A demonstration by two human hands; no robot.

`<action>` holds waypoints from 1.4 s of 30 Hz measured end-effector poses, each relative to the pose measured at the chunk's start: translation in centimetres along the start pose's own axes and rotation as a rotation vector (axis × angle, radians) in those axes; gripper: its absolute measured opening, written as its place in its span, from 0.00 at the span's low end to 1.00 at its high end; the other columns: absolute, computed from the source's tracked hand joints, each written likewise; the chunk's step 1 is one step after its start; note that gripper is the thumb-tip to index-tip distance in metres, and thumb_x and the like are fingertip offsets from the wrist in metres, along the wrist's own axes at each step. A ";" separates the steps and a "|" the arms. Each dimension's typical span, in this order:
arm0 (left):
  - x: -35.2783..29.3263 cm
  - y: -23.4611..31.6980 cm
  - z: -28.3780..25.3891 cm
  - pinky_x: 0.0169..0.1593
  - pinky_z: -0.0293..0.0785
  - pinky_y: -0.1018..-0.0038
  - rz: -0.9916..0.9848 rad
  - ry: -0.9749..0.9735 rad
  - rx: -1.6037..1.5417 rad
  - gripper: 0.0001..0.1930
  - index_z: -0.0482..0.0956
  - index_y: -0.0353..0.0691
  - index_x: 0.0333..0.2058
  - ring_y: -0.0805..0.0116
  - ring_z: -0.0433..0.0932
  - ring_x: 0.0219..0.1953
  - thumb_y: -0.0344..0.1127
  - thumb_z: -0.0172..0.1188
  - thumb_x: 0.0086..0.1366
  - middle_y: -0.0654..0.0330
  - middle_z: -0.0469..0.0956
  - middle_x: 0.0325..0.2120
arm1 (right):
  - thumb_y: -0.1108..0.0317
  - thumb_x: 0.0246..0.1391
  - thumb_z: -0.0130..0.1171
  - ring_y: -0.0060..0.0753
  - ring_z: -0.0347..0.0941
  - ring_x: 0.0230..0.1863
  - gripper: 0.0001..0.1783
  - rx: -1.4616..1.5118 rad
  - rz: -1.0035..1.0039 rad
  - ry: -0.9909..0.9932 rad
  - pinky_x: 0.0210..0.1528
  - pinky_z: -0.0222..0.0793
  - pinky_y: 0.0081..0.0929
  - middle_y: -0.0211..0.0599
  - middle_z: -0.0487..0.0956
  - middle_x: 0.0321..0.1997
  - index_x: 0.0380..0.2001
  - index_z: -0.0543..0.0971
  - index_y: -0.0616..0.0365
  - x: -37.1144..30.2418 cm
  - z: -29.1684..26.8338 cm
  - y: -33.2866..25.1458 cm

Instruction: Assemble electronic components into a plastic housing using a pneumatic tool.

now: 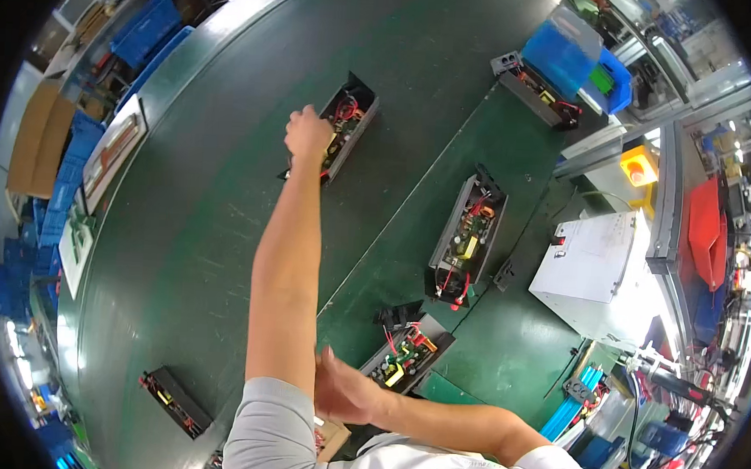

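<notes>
My left arm reaches far forward, and my left hand [309, 134] is closed at the near-left side of a long dark metal housing [362, 128]. That housing is open on top, with a circuit board and red wires inside; its left wall is partly behind my fingers. Close to my body, my right hand [346, 392] lies beside my left forearm, thumb raised, its fingers hidden behind that arm. Just right of it sits another open housing [424, 356] with a board and red wires. A similar housing [469, 235] stands further right on the green bench.
Another housing [532, 91] lies at the far right by a blue bin [562, 49], and one [178, 404] at the lower left. A white box [591, 258] stands at right, near blue tubes [572, 404]. The dark belt [179, 250] curves along the left.
</notes>
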State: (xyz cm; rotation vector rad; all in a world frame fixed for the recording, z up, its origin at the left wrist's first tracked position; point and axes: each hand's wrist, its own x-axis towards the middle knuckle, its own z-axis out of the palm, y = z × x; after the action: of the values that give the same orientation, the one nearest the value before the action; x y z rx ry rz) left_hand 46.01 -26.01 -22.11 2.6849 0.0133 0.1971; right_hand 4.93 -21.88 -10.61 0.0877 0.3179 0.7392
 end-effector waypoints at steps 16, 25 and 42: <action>-12.5 -4.5 -14.3 0.43 0.75 0.57 0.182 -0.198 -0.106 0.12 0.82 0.39 0.39 0.43 0.81 0.40 0.41 0.59 0.65 0.47 0.83 0.35 | 0.61 0.65 0.61 0.26 0.76 0.51 0.26 -0.933 -0.523 0.394 0.53 0.75 0.28 0.37 0.80 0.54 0.61 0.72 0.61 -9.7 -0.6 -6.3; -42.7 2.3 -17.5 0.39 0.77 0.73 0.186 -0.431 -0.562 0.16 0.82 0.27 0.45 0.72 0.81 0.31 0.34 0.67 0.63 0.52 0.85 0.31 | 0.51 0.57 0.69 0.35 0.66 0.64 0.56 -0.748 -0.707 0.821 0.60 0.66 0.40 0.45 0.70 0.66 0.76 0.43 0.50 -23.0 -4.6 -5.7; -70.0 6.0 -11.2 0.66 0.65 0.67 0.175 -1.126 -1.243 0.62 0.37 0.44 0.73 0.62 0.62 0.67 0.24 0.76 0.50 0.53 0.60 0.66 | 0.67 0.59 0.50 0.44 0.75 0.54 0.18 0.449 -1.270 0.490 0.64 0.69 0.46 0.46 0.79 0.52 0.51 0.75 0.62 -36.1 -19.4 7.8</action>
State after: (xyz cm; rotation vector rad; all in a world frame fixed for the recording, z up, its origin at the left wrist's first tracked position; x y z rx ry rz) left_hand -24.95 -29.42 -19.10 1.2567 -0.4991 -0.9367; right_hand -31.27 -41.10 -18.34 0.1056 0.8861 -0.6003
